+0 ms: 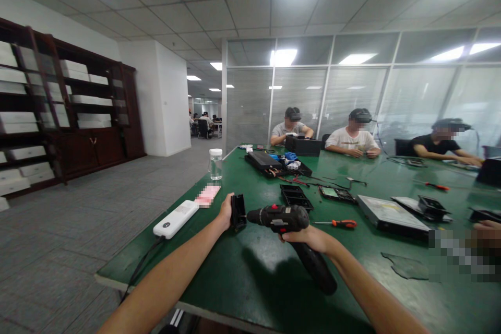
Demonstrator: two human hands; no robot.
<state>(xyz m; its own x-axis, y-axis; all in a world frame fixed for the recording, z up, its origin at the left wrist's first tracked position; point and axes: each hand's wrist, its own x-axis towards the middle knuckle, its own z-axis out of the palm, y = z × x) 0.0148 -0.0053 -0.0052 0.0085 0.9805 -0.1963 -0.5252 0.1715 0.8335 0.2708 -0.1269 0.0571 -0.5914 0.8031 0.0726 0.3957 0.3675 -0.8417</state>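
My left hand (226,212) grips a small black plastic frame (238,212) by its left side and holds it upright above the green table. In my right hand (309,239) is a black cordless drill (279,216) with red buttons, its handle slanting down to the right. The drill points left, and its bit end is at the frame's right side; whether the tip touches a screw is too small to tell. Just behind the drill lies a black plastic tray (296,198) with compartments. An orange-handled screwdriver (343,224) rests right of the drill.
On the left edge of the table (219,282) are a white power bank (176,219) with a cable and a clear jar (216,165). An optical drive (391,215), a circuit board (336,194) and a dark thin sheet (405,266) lie right. Several people sit across the table.
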